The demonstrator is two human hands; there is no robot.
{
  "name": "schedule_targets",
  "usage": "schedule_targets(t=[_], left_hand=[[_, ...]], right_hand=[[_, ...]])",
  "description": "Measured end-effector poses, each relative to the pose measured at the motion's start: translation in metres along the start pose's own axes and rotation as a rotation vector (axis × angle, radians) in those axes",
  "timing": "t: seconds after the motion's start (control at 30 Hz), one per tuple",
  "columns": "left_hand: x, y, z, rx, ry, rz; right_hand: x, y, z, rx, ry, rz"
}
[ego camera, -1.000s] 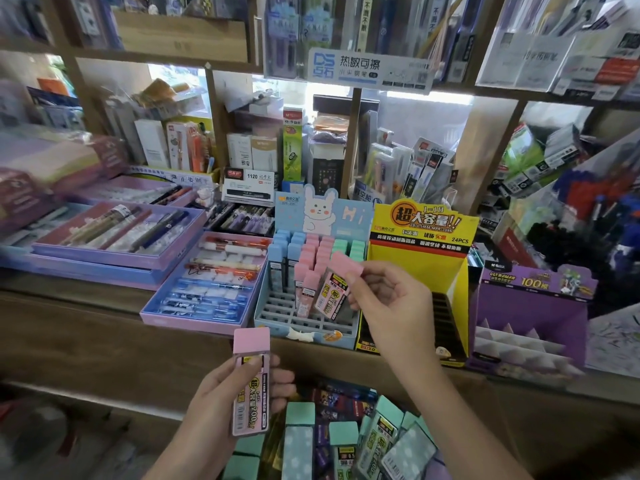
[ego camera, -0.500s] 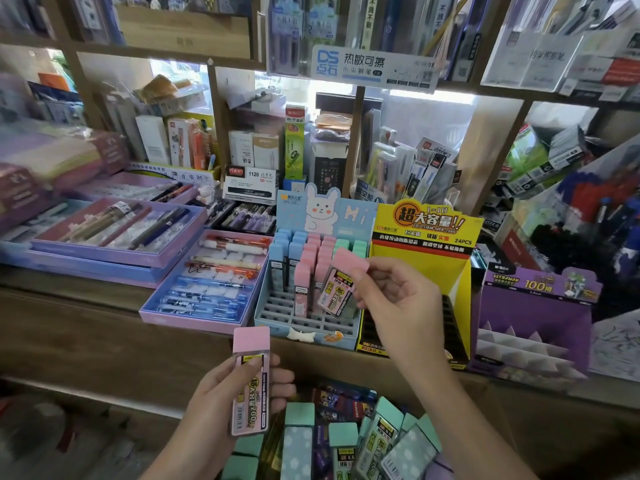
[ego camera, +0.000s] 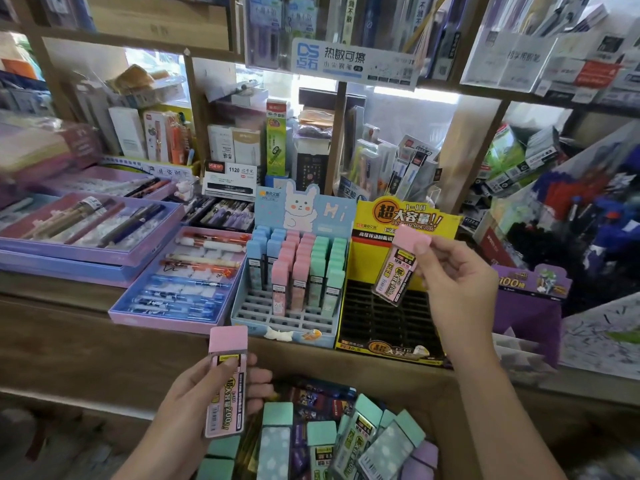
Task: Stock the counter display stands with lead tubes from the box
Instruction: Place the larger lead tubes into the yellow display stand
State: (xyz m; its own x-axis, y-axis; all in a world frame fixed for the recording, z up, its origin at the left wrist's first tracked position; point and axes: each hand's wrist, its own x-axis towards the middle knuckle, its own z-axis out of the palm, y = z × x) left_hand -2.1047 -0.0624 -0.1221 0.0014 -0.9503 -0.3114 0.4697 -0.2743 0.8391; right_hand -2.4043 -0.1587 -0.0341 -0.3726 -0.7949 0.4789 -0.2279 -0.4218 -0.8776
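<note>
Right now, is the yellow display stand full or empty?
Empty in every slot that shows: the yellow display stand has a bare black grid. The right hand holds a pink-capped lead tube over it.

Bright backlight behind shelves; blurred, warped edges.

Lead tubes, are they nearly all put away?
Not nearly. The blue stand is about half filled. The right hand holds a pink tube by the empty-looking yellow stand; the left hand holds a second pink tube. Many tubes wait in the box.

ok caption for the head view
Right hand holds a pink lead tube at the yellow stand; left hand holds a second tube.
</note>
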Motion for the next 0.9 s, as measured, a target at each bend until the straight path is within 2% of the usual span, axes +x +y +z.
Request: schedule_targets(t=[0.67, 0.9], left_hand=[[-0.002, 0.003, 0.006, 0.012, 0.028, -0.004], [-0.002, 0.004, 0.005, 0.017, 0.024, -0.012]], right_hand=[[0.016, 0.033, 0.019, -0.087, -0.128, 0.001], [0.017, 0.041, 0.018, -0.145, -0.231, 0.049]])
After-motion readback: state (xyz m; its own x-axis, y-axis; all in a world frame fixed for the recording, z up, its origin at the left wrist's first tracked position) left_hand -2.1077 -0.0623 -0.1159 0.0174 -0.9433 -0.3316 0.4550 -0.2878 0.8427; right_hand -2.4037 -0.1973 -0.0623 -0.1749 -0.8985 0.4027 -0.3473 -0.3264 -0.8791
